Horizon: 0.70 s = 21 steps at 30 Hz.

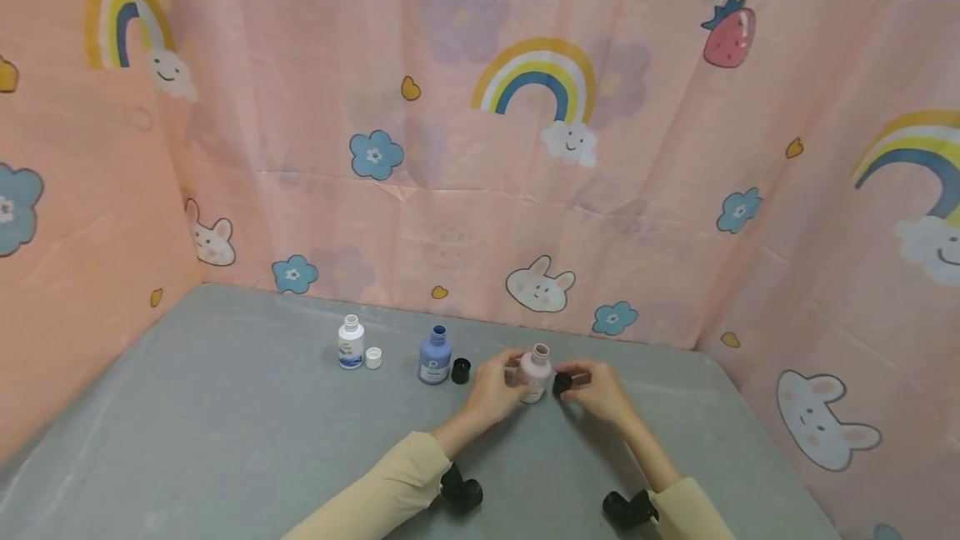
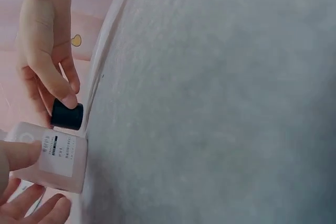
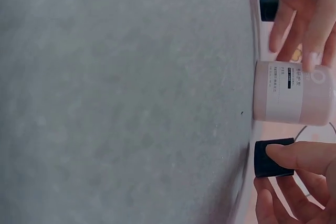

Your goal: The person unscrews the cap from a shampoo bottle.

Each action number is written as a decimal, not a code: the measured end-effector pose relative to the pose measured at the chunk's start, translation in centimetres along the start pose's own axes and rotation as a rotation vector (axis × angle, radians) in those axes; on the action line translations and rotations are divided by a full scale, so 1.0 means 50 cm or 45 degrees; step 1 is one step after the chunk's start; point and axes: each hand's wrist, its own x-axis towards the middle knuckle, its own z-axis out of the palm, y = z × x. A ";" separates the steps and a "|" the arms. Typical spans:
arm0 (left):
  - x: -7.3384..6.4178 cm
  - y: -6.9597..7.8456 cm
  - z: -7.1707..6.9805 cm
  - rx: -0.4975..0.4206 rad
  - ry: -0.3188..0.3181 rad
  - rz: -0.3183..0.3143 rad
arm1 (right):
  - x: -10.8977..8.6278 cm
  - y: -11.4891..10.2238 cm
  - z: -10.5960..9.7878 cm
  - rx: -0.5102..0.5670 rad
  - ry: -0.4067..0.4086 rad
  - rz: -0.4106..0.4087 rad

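An uncapped pale pink bottle [image 1: 534,375] with a white label stands upright on the grey table. My left hand [image 1: 495,390] curls loosely around it, thumb on the near side and fingers on the far side. Just right of the bottle, my right hand [image 1: 602,392] pinches a black cap [image 3: 274,158] between thumb and fingers, at or close to the tabletop. The cap is apart from the bottle. In the left wrist view the bottle's printed label [image 2: 58,153] shows, and the left thumb [image 2: 23,154] touches the bottle beside it.
Left of the hands stands an open blue bottle [image 1: 435,357] with a black cap [image 1: 461,371] beside it. Farther left is an open white bottle [image 1: 350,343] with its white cap [image 1: 373,357]. A patterned pink curtain [image 1: 450,215] borders the grey table [image 1: 225,440].
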 end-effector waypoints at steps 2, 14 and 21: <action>-0.002 0.003 -0.005 0.002 0.008 0.016 | -0.002 0.002 0.000 -0.002 -0.003 0.013; -0.027 0.026 -0.053 0.017 0.003 0.116 | 0.002 0.002 0.003 -0.020 -0.066 0.061; -0.062 0.037 -0.098 -0.008 -0.067 0.200 | -0.008 0.016 -0.003 0.019 -0.082 0.038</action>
